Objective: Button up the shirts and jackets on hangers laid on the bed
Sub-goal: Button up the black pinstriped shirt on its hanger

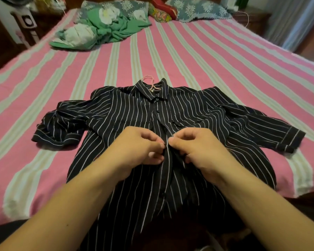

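Note:
A black shirt with thin white stripes (127, 113) lies face up on the bed, its collar pointing away from me. A pink hanger (149, 80) pokes out of the collar. The collar button and the one below it look fastened. My left hand (140, 149) pinches the left edge of the placket at mid-chest. My right hand (198, 147) pinches the right edge just across from it, fingertips nearly touching. The button between my fingers is hidden. Lower down the placket another button (162, 194) shows.
The bed has a pink sheet with pale stripes (43, 73). A crumpled green and white cloth (98, 31) lies at the far left, with patterned pillows (198, 8) at the head. A dark bedside cabinet (252, 20) stands at the far right.

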A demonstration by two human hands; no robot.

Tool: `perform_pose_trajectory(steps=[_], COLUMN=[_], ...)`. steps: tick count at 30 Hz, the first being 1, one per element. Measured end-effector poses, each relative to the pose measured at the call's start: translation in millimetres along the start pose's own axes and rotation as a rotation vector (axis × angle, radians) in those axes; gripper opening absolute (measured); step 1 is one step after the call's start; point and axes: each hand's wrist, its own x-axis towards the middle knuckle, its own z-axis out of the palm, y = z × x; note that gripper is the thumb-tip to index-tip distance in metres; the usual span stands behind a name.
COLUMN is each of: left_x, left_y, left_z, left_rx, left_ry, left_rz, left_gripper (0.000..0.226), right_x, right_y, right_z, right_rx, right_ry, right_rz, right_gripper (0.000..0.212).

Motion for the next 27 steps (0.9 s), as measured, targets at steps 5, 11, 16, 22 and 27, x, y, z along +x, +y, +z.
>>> perform_pose_trajectory(steps=[5,11,16,22,27], left_x=[3,1,-1,0,3], left_y=[-15,-18,-18,-19,-21], left_z=[6,5,4,6,4], left_rx=[-0.092,-0.147,-0.157,-0.162,-0.186], left_ry=[0.04,0.041,0.043,0.041,0.031], left_rz=[0.008,-0.006,-0.005,-0.005,-0.022], left_gripper=[0.005,0.003,0.003,0.006,0.006], right_x=[5,1,-2,-6,-6], right_y=[8,5,6,6,7], right_z=[12,11,12,14,13], right_rx=[-0.249,-0.254,-0.215,-0.049,-0.014], right_ry=[0.093,0.083,0.079,0.067,0.041], right_rz=[-0.06,-0.019,0.002,0.029,0.045], right_gripper=[0.012,0.014,0.015,0.012,0.008])
